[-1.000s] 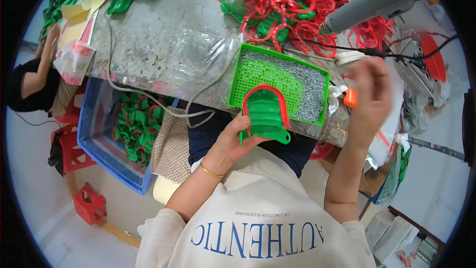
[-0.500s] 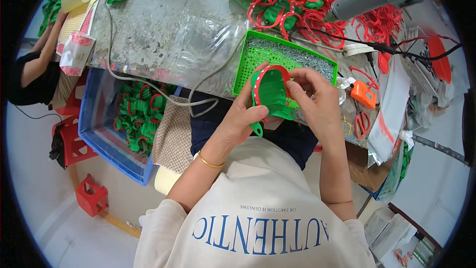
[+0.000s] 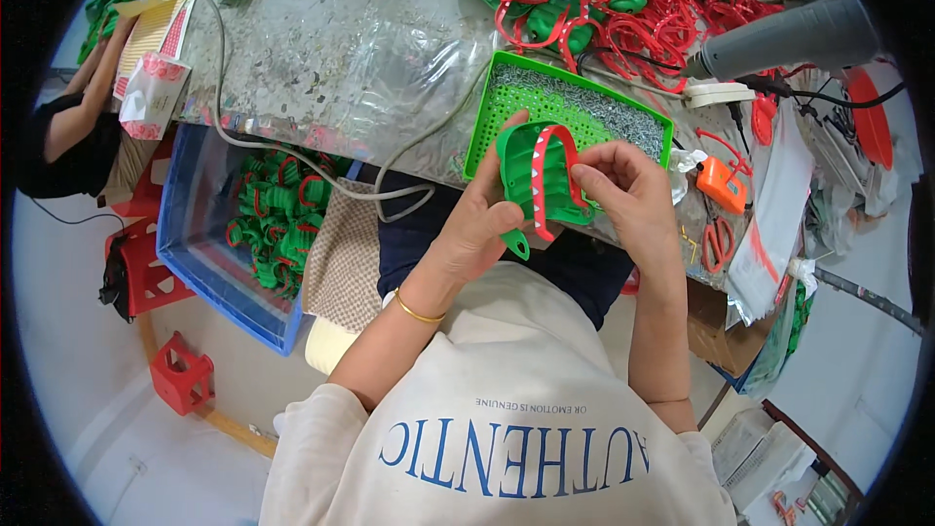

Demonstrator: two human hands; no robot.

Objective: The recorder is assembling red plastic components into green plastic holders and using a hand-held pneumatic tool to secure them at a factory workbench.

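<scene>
My left hand (image 3: 475,224) is closed around a curved green plastic piece (image 3: 519,164), ribbed inside, with a small holed tab at its lower end. A curved red plastic strip with white triangles (image 3: 539,185) stands across the piece's opening, its near end sticking out past the green rim. On the strip's right side, my right hand (image 3: 633,190) pinches it between thumb and fingers. Just beyond the hands is a bright green perforated tray (image 3: 516,109) with many small silver metal pieces (image 3: 623,115) in it.
A heap of red strips (image 3: 662,0) lies at the back right, by a grey handheld tool (image 3: 789,37). Red-handled scissors (image 3: 718,244) and an orange object (image 3: 721,184) are at right. Left stands a blue bin (image 3: 224,282) of green-and-red pieces. A cable (image 3: 292,154) crosses the table; another person's arm (image 3: 73,122) shows far left.
The red strip has shifted from lining the green piece's rim to standing partly off it, its near end now protruding. My right hand has moved slightly right with it.
</scene>
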